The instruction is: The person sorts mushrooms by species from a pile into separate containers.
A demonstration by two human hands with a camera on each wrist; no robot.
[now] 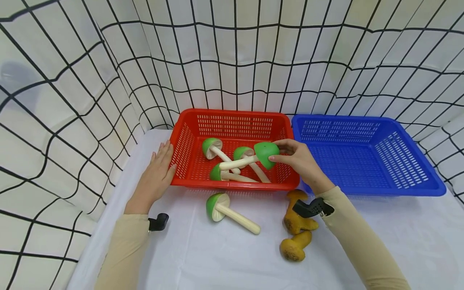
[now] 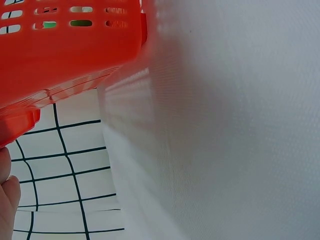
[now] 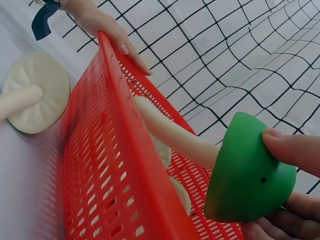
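My right hand pinches a toy mushroom by its green cap, over the right part of the red basket. In the right wrist view the thumb presses the green cap, and the pale stem points away from the hand. Several more green-capped mushrooms lie inside the red basket. Against that basket's left rim rests my left hand, fingers straight. The left wrist view shows only a bit of this hand beside the red wall.
In front of the red basket a green-capped mushroom lies on the white cloth. Two yellow-brown mushrooms lie near the right forearm. A blue basket stands at the right. Black-lined netting rises behind and at the sides.
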